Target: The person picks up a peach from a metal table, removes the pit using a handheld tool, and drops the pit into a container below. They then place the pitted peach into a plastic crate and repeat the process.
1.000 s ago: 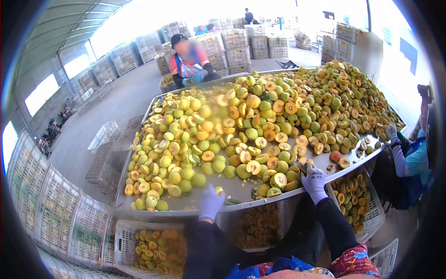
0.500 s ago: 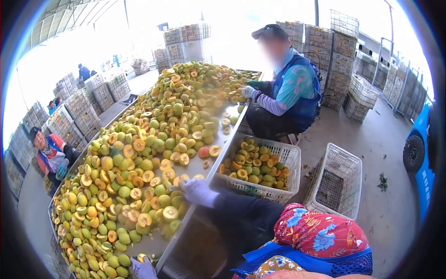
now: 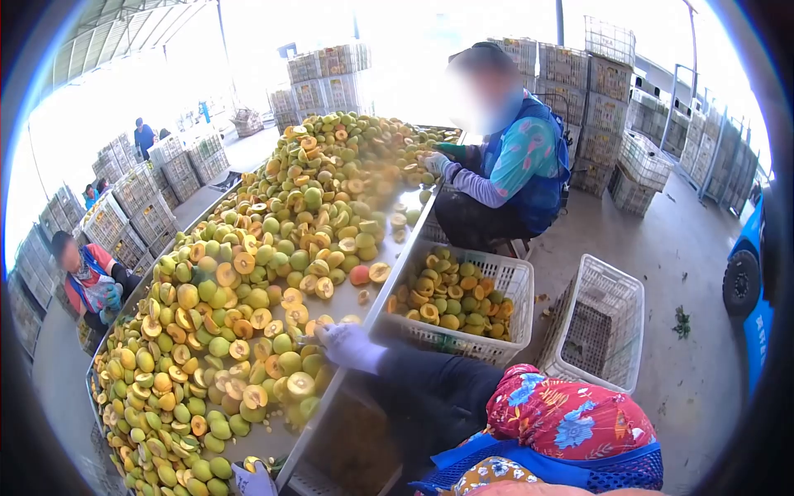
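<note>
A sloping metal table (image 3: 329,307) bears a big heap of yellow-green fruit (image 3: 217,341), whole and halved, resembling peaches or apricots. My right hand (image 3: 347,344), in a pale glove with a dark sleeve, reaches over the table's near edge. Its fingers are closed at the heap, and what they hold is too small to make out. Low in the view, my left hand (image 3: 253,479), also in a pale glove, is partly cut off by the frame. Its fingers close around a piece of yellow-green fruit (image 3: 251,465).
A white crate (image 3: 517,298) with halved fruit stands beside the table, near another white crate (image 3: 633,331). A co-worker (image 3: 529,165) sits at the far side; a second person (image 3: 87,277) is across the table. Stacked crates (image 3: 608,116) and a blue vehicle (image 3: 748,281) stand around.
The view has shifted slightly. My right hand stays at nearly the same spot by the heap, and my left hand remains low at the table edge. The person across has brought their hands up.
</note>
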